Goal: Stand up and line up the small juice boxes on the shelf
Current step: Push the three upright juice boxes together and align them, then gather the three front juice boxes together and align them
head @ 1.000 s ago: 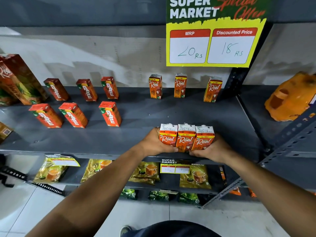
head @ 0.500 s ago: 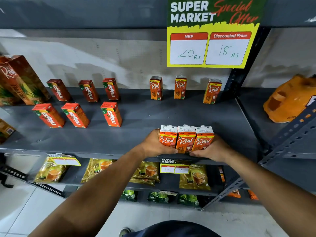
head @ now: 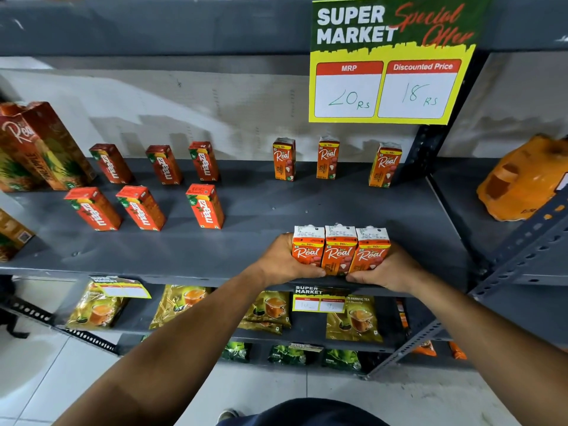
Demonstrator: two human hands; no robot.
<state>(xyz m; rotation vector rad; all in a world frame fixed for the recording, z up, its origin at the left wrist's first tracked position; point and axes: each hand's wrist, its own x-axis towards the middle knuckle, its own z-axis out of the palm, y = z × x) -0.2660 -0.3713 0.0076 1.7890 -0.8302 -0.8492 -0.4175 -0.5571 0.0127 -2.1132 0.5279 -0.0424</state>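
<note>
Three small orange Real juice boxes (head: 340,249) stand upright and pressed side by side at the front edge of the grey shelf (head: 258,247). My left hand (head: 281,261) grips the left box of the row. My right hand (head: 385,269) clasps the right box, so the row is squeezed between both hands. Three more Real boxes (head: 328,158) stand spaced apart along the back of the shelf. Several red Maaza boxes (head: 204,206) stand upright in two rows to the left.
Tall Real pineapple cartons (head: 40,146) stand at the far left. A yellow price sign (head: 390,61) hangs above the shelf. An orange packet (head: 522,176) lies on the neighbouring shelf to the right. Tea packets (head: 353,318) fill the shelves below.
Both hands keep the same hold on the three front boxes. The row has barely shifted on the shelf.
</note>
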